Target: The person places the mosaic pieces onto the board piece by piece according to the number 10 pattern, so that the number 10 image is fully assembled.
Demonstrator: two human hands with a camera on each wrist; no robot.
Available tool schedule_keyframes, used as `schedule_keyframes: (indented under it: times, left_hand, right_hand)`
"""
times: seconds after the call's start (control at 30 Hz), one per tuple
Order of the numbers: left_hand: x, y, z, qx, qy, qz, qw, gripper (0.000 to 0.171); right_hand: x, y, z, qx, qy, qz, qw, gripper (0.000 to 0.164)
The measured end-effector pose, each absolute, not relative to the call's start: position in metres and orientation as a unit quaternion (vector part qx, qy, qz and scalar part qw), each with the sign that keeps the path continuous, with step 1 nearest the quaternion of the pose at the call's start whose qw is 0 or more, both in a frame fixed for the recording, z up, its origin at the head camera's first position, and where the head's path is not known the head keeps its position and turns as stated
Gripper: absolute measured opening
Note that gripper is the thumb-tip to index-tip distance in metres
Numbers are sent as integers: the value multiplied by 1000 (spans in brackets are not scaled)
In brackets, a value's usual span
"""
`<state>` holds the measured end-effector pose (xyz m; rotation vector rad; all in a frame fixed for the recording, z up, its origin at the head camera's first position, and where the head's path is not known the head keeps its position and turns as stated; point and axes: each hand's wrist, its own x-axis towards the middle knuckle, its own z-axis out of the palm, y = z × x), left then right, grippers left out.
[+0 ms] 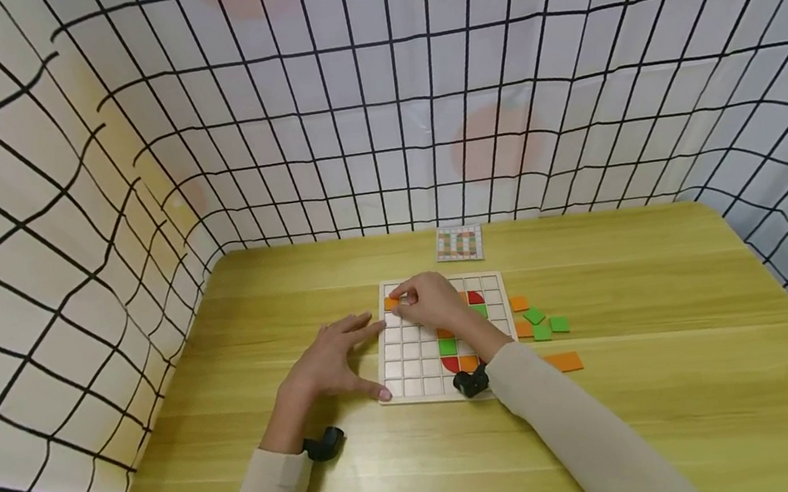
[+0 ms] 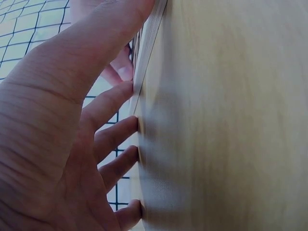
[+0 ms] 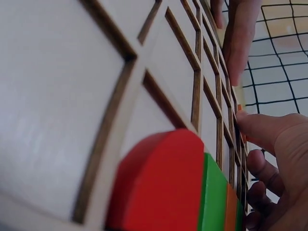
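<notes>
Black wire mesh [image 1: 391, 41] fills the top and both sides of the head view, with pale cloth behind it. Under it, a wood-grain table [image 1: 670, 274] spreads across the lower half. Two beige sleeves [image 1: 562, 416] enter from the bottom edge, each with a small black wrist camera [image 1: 325, 444] at its cuff.

Near the centre of the frame lies the pale wooden grid board [image 1: 401, 353], flat on the table. It is probably light and stiff, apt to slide if nudged, and best steadied by its rim. The left hand [image 1: 338, 359] is at its left side, fingers spread wide and gripping nothing: the thumb touches the lower left corner, the index fingertip meets the edge, and the other fingertips rest on the table.

The right hand [image 1: 434, 301] reaches over the board, its thumb and index finger nearly together; they appear to pinch an orange square tile [image 1: 390, 304] at the board's upper left.

A patterned card [image 1: 459, 244] lies above the board. At the board's right, just beside it, are a longer orange piece [image 1: 564, 362] and loose green tiles [image 1: 560, 325] and orange ones. Red quarter-round tiles [image 1: 451, 365] sit in cells. The tiles look light, rigid and smooth, so opposite edges should offer the surest hold.
</notes>
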<state>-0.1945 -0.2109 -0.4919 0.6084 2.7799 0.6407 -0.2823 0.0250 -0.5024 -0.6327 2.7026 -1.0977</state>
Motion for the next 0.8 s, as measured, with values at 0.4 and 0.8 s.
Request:
schedule_keyframes:
  times: [0.4, 0.8]
  left_hand:
    - [-197, -208, -489, 209, 949, 210, 112, 119]
    - [-195, -209, -489, 215, 946, 214, 112, 119]
  right_hand:
    - [-272, 48, -488, -213, 896, -385, 62, 29]
    - [-250, 118, -487, -188, 901, -391, 14, 26]
